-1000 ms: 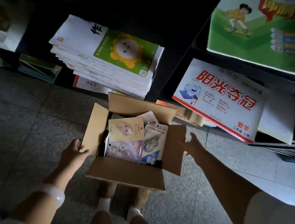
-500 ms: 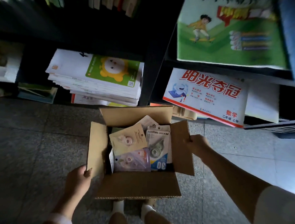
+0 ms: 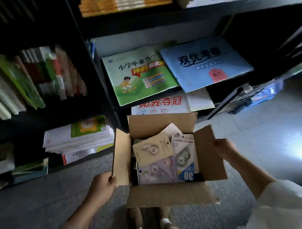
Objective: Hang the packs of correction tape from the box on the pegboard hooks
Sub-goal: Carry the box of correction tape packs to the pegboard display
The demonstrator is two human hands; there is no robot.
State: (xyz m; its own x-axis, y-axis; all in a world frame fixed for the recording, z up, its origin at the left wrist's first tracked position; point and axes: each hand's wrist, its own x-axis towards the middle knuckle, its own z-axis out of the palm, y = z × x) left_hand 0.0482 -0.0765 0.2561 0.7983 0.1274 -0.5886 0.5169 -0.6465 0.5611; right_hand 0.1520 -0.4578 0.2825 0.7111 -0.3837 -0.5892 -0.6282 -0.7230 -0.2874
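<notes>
An open cardboard box [image 3: 171, 195] is held up in front of me, above my feet. My left hand [image 3: 103, 186] grips its left flap near the front corner. My right hand [image 3: 222, 147] grips the edge of the right flap. Inside lie several packs of correction tape: a beige card pack [image 3: 153, 150] on top, a grey pack with a blue "30" corner [image 3: 184, 157] to its right, and a lilac pack [image 3: 157, 171] in front. No pegboard is in view.
Dark bookshelves [image 3: 103, 88] stand right behind the box. Workbooks lie on them: a green one [image 3: 139, 75], a blue one [image 3: 206, 63], and a white stack [image 3: 78, 139] low on the left. Grey tiled floor [image 3: 270, 137] stretches to the right.
The box has come up off the floor with both hands gripping its side flaps. The view has swung upward and left, showing higher shelves.
</notes>
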